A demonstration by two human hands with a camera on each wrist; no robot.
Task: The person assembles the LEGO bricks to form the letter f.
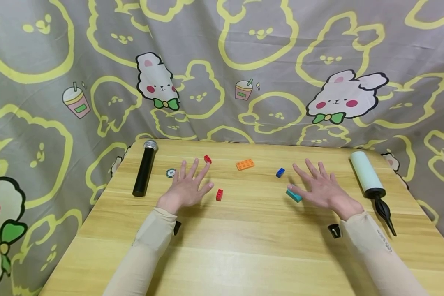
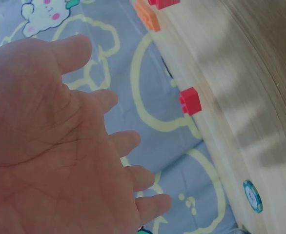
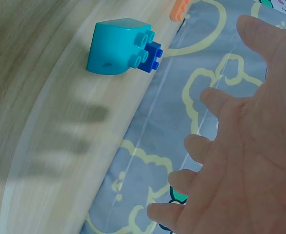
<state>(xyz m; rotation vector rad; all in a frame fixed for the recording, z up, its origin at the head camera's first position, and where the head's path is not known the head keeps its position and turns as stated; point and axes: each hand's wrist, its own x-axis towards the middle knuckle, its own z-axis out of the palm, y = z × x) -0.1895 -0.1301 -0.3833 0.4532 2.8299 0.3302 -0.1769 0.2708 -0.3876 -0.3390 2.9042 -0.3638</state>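
My left hand [image 1: 184, 188] is held over the table with its fingers spread, holding nothing. Close by it are two red toy bricks, one [image 1: 220, 195] right of the thumb and one [image 1: 207, 159] beyond the fingertips, and a round poker chip [image 1: 171, 173] on the left. With fingers spread and nothing held, my right hand [image 1: 320, 187] is above the table too; its thumb overlaps a teal toy brick [image 1: 294, 195] in the head view. A small blue brick [image 1: 280, 172] lies left of its fingertips. Between the hands, farther back, sits an orange brick [image 1: 245, 165].
A black microphone [image 1: 145, 168] with a silver head lies at the table's left side. Along the right side rests a pale green hand pump [image 1: 367, 172] with a black nozzle end. A patterned curtain [image 1: 207, 94] hangs behind the wooden table [image 1: 222, 246].
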